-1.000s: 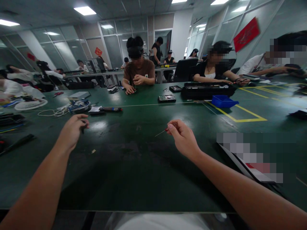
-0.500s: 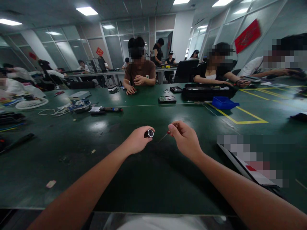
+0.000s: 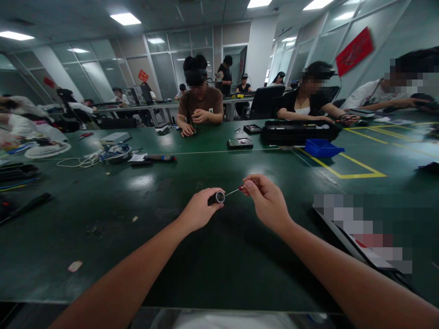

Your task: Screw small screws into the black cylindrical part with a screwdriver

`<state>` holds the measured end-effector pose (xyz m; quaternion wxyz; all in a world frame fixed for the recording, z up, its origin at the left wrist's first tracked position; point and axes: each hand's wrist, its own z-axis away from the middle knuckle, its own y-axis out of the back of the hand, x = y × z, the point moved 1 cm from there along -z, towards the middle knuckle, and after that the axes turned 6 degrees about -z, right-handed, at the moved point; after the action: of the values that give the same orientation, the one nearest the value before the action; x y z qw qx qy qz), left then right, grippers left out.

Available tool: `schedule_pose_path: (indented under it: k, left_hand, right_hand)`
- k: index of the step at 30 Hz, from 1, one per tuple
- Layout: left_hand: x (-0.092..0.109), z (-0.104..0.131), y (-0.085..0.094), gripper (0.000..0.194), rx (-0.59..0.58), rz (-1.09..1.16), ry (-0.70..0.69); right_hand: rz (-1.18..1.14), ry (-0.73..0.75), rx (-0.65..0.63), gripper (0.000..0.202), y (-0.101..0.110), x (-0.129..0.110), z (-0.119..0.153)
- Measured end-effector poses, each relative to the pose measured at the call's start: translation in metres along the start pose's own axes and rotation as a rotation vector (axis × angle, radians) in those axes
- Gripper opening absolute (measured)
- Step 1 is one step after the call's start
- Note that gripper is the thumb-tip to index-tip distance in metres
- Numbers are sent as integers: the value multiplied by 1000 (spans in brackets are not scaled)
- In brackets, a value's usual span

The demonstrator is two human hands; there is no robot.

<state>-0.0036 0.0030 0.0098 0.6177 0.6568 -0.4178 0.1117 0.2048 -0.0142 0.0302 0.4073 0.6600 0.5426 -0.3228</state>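
My left hand (image 3: 202,206) is closed around a short black cylinder with a bright ring at its end, which looks like a small flashlight (image 3: 219,197). The ringed end faces right and toward me. In my right hand (image 3: 269,196) is a thin screwdriver (image 3: 233,192) with a reddish handle, mostly covered by the fingers. Its slim metal shaft points left, and the tip is at the ringed end of the cylinder; whether it touches inside I cannot tell. Both hands are above the green table (image 3: 192,269).
A blue tray (image 3: 324,148), a long black casing (image 3: 300,132) and a hard drive (image 3: 240,143) lie farther back. A tool with a dark grip (image 3: 159,158) and tangled cables (image 3: 115,153) are at left. A co-worker (image 3: 200,103) sits opposite. A flat, blurred-out object (image 3: 343,242) lies at right.
The cylinder has moved slightly right and down and turned a little. The screwdriver's shaft has swung up, and its tip now meets the cylinder's end, where before there was a gap.
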Motion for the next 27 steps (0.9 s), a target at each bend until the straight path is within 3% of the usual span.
schedule_pose_path:
  k: [12,18,24,27]
  left_hand:
    - [-9,0,-4,39,5,-9,-19]
    - [-4,2,-2,38,23,-83,-38]
    - [-4,2,0,39,15,-133,-23]
    - [-6,2,0,40,28,-137,-18]
  right_hand:
    - [1,-34,26,23,0,0,-2]
    - [199,-41,20,31,4,-10,-1]
    - [206,16,-86,12,4,-13,-1]
    - [206,-25,-104,16,4,-12,-2]
